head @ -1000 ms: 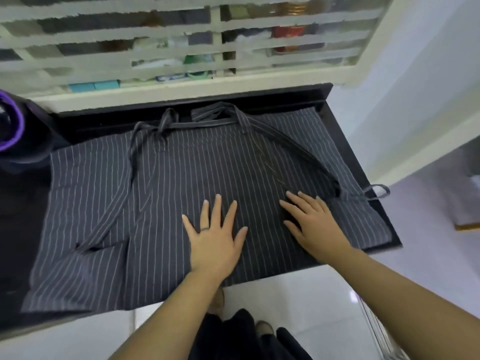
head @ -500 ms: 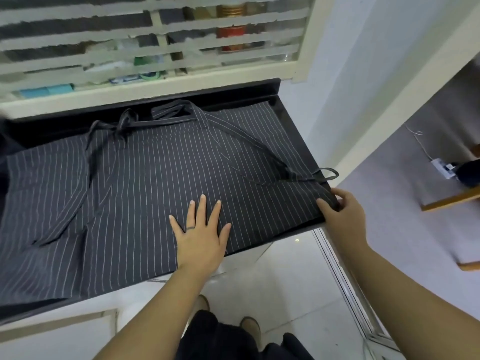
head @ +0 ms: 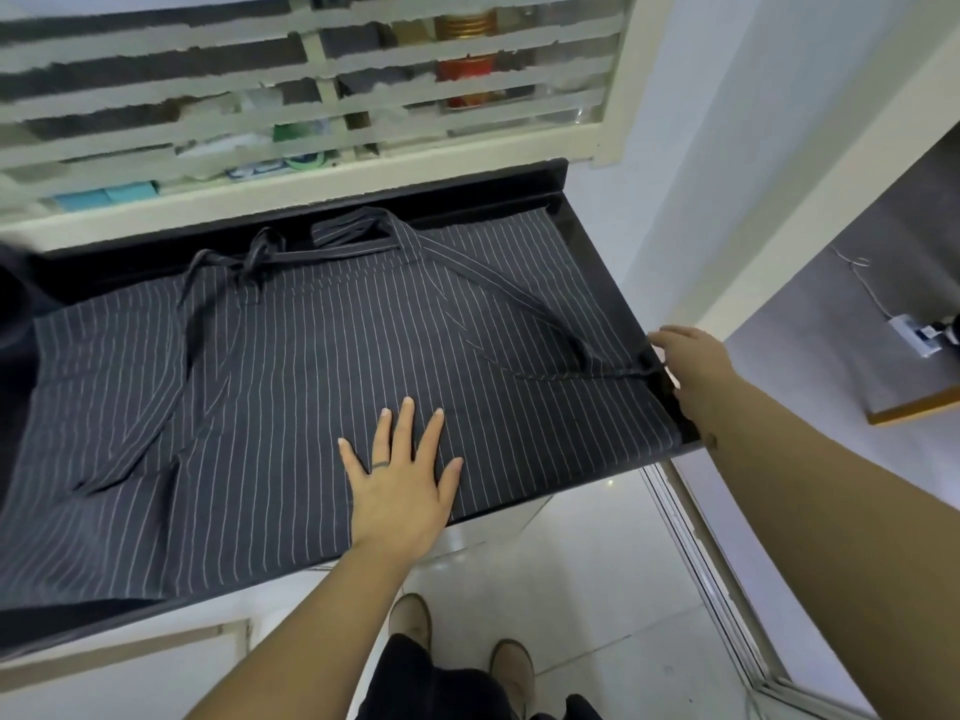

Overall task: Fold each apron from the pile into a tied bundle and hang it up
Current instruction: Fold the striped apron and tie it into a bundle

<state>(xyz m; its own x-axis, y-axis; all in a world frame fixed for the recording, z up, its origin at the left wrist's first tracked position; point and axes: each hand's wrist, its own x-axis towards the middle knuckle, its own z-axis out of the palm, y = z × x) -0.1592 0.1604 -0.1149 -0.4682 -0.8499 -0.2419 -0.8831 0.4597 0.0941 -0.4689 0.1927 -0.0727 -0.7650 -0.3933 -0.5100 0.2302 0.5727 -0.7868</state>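
Observation:
A dark grey pinstriped apron lies spread flat on a black counter. Its straps cross the cloth: one knotted at the back left, one running diagonally to the right edge. My left hand presses flat on the cloth near the front edge, fingers spread and straight. At the counter's right edge, my right hand holds the end of the right strap, its fingers curled over the apron's edge there. The strap runs taut into that hand.
A cream slatted window screen stands right behind the counter, with jars and boxes behind it. A dark object sits at the counter's left end. White tiled floor and my shoes lie below. A sliding-door track runs at the right.
My right hand slid from the middle of the apron to its right edge and took hold of the strap end. The left hand stayed pressed on the cloth. The view swung right.

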